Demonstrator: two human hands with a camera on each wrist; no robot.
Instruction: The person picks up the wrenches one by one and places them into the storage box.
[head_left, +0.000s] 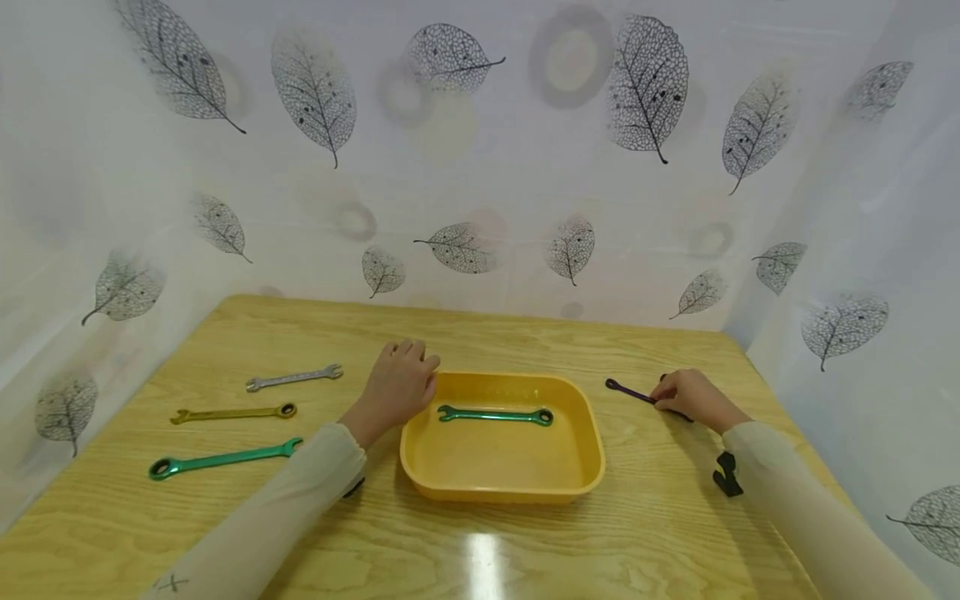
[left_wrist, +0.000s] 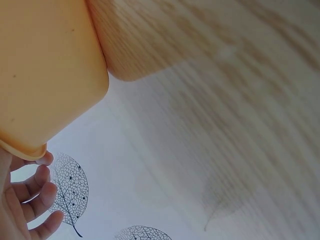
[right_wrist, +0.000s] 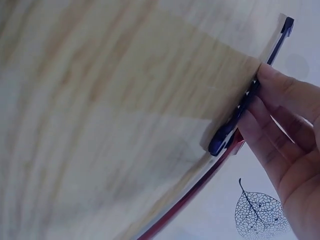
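Observation:
My left hand point(head_left: 399, 385) grips the far left corner of a yellow plastic tray point(head_left: 504, 493); in the left wrist view its fingers point(left_wrist: 42, 195) curl at the rim. Inside the tray lies a green combination wrench point(head_left: 495, 415). To the right of the tray, my right hand point(head_left: 696, 398) pinches a purple wrench point(head_left: 632, 391) between thumb and fingers, the tool low over the wooden table. The right wrist view shows this purple wrench point(right_wrist: 245, 102) side-on, with a dark red strip point(right_wrist: 192, 192) running below its near end.
Left of the tray lie a silver open-end wrench point(head_left: 294, 378), a gold wrench point(head_left: 234, 413) and a larger green wrench point(head_left: 225, 458). The table point(head_left: 420, 550) meets a leaf-patterned white curtain point(head_left: 510, 183) at the back and sides.

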